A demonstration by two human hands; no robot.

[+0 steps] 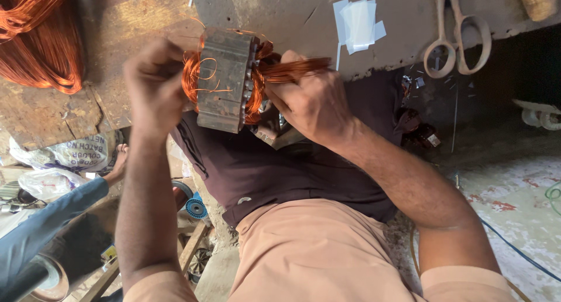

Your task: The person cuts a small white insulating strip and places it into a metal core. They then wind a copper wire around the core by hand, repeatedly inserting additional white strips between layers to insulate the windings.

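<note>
Worn wooden workbench (pixel 117 21): left hand (pixel 153 88) pinches copper strand at nine o'clock; right hand (pixel 312 100) clamps wire bundle, steadying grey laminated steel stator (pixel 225 80).

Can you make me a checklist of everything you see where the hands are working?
Surface: worn, stained workbench.
Job's things: grey metal motor core wound with copper wire; a copper wire bundle runs out of one side.
Clutter: scissors, white paper pieces, big copper coil.
Hands: left hand pinches thin wire strands; right hand grips the bundle.
Cables: blue cable on the floor.
Surroundings: another person's blue sleeve, plastic bags, patchy floor.
</note>
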